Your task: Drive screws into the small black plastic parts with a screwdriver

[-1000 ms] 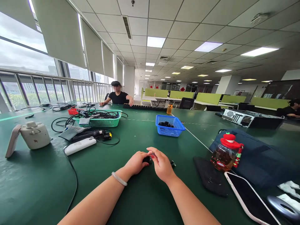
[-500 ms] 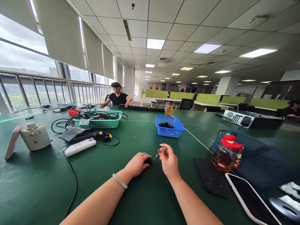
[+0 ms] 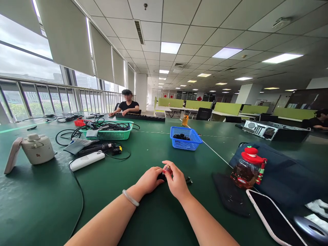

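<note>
My left hand [image 3: 151, 179], a pale bangle on its wrist, rests on the green table with its fingers closed around a small black part [image 3: 161, 176]. Most of that part is covered by the fingers. My right hand [image 3: 176, 179] meets the left fingertips and pinches a small screwdriver [image 3: 168, 167], whose end shows between thumb and forefinger while its shaft is hidden. Just right of the right hand lies a small dark piece with shiny metal ends [image 3: 189, 180]. Beyond the hands stands a blue basket [image 3: 186, 145] with black parts inside.
To the left are a green basket [image 3: 112, 135] of cables, a white power strip [image 3: 87, 161] and a white jug [image 3: 38, 150]. On the right are a red-lidded jar [image 3: 244, 172], a phone [image 3: 275, 217] and a computer case [image 3: 276, 130]. A person [image 3: 128, 105] sits across the table.
My right hand has moved left with the screwdriver, up against the left fingers, uncovering the dark piece on its right. Across the table, the person's long black object has shifted left.
</note>
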A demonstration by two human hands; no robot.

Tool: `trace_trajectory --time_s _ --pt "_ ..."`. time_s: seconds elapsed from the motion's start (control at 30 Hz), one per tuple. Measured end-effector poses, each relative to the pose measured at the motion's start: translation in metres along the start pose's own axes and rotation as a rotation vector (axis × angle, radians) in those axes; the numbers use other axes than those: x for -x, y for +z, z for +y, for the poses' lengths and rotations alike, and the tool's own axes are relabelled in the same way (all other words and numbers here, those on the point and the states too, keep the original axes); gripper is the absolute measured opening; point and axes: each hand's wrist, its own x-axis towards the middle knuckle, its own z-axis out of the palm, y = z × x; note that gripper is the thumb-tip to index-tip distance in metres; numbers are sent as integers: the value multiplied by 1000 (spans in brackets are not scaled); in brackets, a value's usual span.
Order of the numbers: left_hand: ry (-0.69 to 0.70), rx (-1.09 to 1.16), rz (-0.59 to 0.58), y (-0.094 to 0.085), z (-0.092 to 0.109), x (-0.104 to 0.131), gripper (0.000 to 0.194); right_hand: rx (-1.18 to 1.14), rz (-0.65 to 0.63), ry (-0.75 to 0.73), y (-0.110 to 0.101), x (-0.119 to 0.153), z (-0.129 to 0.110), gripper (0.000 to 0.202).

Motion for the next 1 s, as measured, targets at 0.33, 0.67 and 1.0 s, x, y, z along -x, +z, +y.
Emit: trace_trajectory --time_s 0.33,0.67,1.0 --pt "-32 -18 -19 -1 0 0 36 35 221 -28 -16 1 -10 20" --pt "-7 -19 -9 -2 1 0 33 54 71 21 -6 0 -1 15" --pt "-2 -33 0 -2 0 0 33 56 164 -12 -13 -1 -12 14"
